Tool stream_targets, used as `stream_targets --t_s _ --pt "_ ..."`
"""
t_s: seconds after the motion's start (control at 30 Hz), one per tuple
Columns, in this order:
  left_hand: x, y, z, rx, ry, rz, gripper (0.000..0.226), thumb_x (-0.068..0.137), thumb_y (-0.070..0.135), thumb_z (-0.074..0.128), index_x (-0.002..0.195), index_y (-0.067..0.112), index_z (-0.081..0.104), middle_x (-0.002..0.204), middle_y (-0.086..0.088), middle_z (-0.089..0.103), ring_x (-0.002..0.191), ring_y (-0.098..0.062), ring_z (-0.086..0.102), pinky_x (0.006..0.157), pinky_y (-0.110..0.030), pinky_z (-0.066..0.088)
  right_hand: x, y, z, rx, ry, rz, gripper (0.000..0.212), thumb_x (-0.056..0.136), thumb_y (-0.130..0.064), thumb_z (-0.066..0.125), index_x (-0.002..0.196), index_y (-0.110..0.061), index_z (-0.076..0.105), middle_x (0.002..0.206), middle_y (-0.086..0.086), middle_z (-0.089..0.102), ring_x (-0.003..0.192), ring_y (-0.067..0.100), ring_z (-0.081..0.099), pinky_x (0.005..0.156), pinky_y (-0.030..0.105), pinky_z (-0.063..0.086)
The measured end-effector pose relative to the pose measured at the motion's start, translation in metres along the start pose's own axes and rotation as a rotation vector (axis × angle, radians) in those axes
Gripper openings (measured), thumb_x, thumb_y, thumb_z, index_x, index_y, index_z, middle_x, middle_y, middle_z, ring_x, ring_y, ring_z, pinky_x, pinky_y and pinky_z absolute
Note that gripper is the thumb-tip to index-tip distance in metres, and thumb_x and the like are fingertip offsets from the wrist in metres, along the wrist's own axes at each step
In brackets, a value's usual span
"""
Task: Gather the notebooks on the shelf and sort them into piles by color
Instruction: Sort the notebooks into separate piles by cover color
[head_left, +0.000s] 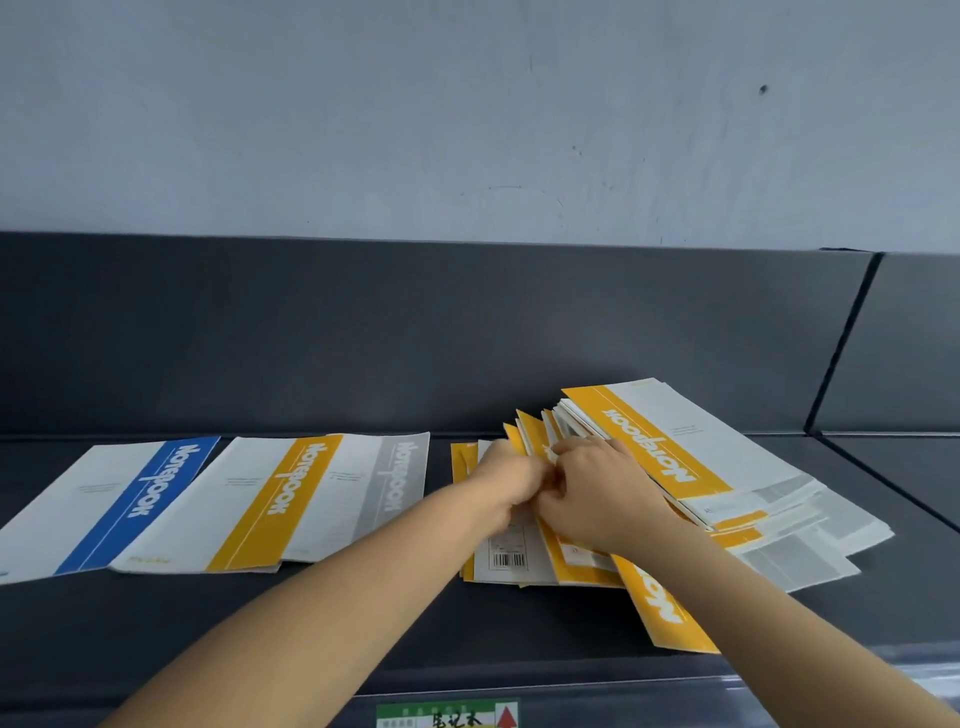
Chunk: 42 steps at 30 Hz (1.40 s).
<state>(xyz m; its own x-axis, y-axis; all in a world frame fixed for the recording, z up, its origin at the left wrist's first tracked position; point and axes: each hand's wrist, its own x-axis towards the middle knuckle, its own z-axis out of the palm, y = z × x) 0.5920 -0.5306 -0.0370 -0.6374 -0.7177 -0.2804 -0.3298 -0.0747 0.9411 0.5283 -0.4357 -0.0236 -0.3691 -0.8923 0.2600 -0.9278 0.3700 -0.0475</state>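
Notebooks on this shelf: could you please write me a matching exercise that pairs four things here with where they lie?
Things:
1. blue-band notebook
2. grey-band notebook
3. mixed heap
4. shelf label

Places:
A. at right, gripped by the left hand and right hand
B. front edge of the shelf, bottom of view
C. far left
D. just right of the flat yellow-band notebook

Pairs: 1-C, 2-D, 3-A, 4-B.

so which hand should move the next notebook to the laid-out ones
Left, likely: the left hand is nearer the blue notebook, yellow notebook and grey notebook; the right hand grips the mixed pile.
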Motion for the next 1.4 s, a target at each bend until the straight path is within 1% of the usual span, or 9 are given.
stream_targets --t_s 0.2,0.3,0.37,0.43,0.57,0.7,0.93,1.23,1.4 --pt "-0.007 0.025 -0.068 -0.002 0.153 0.200 0.010 0.081 0.002 0.063 0.076 0.008 0.058 0.071 -0.008 0.063 0.057 -0.017 0.060 0.051 -0.022 0.050 0.008 -0.017 -0.008 0.202 0.012 0.179 0.054 0.095 -0.060 0.030 0.087 -0.013 0.056 0.082 -0.001 0.056 0.080 0.018 0.055 0.069 0.032 0.040" --pt "-0.020 0.033 -0.126 -0.040 0.182 0.236 0.005 0.083 0.001 0.063 0.083 0.006 0.062 0.073 -0.009 0.067 0.059 -0.019 0.064 0.056 -0.025 0.052 0.022 -0.040 -0.010 0.343 -0.052 0.267 0.054 0.094 -0.062 0.033 0.102 -0.012 0.051 0.091 -0.001 0.057 0.090 0.021 0.055 0.071 0.030 0.037" --pt "-0.032 0.034 -0.165 -0.075 0.187 0.255 0.005 0.084 0.003 0.064 0.089 0.006 0.064 0.074 -0.010 0.071 0.062 -0.020 0.069 0.059 -0.028 0.055 0.033 -0.061 -0.012 0.650 -0.095 0.320 0.055 0.091 -0.061 0.046 0.117 -0.014 0.053 0.108 -0.002 0.063 0.099 0.019 0.060 0.075 0.028 0.045" --pt "-0.042 0.032 -0.200 -0.108 0.178 0.270 0.012 0.085 0.007 0.065 0.096 0.006 0.066 0.079 -0.011 0.075 0.071 -0.025 0.073 0.068 -0.036 0.057 0.043 -0.087 -0.016 1.103 -0.146 0.358 0.036 0.089 -0.047 0.062 0.105 -0.015 0.060 0.102 -0.005 0.069 0.089 0.012 0.067 0.069 0.022 0.052" --pt "-0.056 0.016 -0.251 -0.169 0.095 0.276 0.019 0.091 0.018 0.064 0.109 0.015 0.066 0.094 -0.007 0.077 0.082 -0.025 0.074 0.071 -0.039 0.058 0.067 -0.131 -0.004 1.597 -0.159 0.395 0.028 0.083 -0.013 0.074 0.108 -0.003 0.066 0.102 0.008 0.075 0.091 0.027 0.072 0.078 0.040 0.059" --pt "-0.053 -0.010 -0.282 -0.287 0.065 0.222 0.022 0.097 0.032 0.055 0.114 0.023 0.065 0.099 -0.005 0.076 0.085 -0.023 0.075 0.066 -0.036 0.058 0.083 -0.171 0.023 1.700 -0.143 0.475 0.031 0.082 -0.006 0.074 0.111 -0.004 0.065 0.105 0.011 0.073 0.094 0.032 0.071 0.084 0.052 0.056" --pt "-0.025 -0.044 -0.321 -0.321 0.099 0.183 0.028 0.100 0.020 0.052 0.125 0.014 0.063 0.108 -0.013 0.073 0.091 -0.027 0.071 0.071 -0.039 0.057 0.096 -0.181 0.052 1.783 -0.202 0.433 0.030 0.083 -0.003 0.070 0.113 -0.007 0.065 0.108 0.012 0.073 0.094 0.032 0.071 0.071 0.045 0.060" --pt "0.001 -0.062 -0.329 -0.375 0.058 0.158 0.023 0.100 0.017 0.051 0.117 0.012 0.066 0.104 -0.012 0.073 0.089 -0.025 0.071 0.068 -0.037 0.056 0.105 -0.148 0.058 1.700 -0.282 0.413 0.055 0.072 -0.005 0.076 0.124 0.000 0.059 0.117 0.018 0.068 0.105 0.038 0.066 0.089 0.053 0.053" --pt "0.009 -0.066 -0.342 -0.334 0.131 0.063 0.018 0.100 0.015 0.053 0.111 0.007 0.065 0.089 -0.011 0.071 0.077 -0.024 0.067 0.066 -0.038 0.053 0.103 -0.133 0.045 1.828 -0.230 0.506 0.042 0.074 -0.008 0.063 0.114 0.001 0.063 0.103 0.017 0.073 0.078 0.030 0.073 0.062 0.042 0.061"
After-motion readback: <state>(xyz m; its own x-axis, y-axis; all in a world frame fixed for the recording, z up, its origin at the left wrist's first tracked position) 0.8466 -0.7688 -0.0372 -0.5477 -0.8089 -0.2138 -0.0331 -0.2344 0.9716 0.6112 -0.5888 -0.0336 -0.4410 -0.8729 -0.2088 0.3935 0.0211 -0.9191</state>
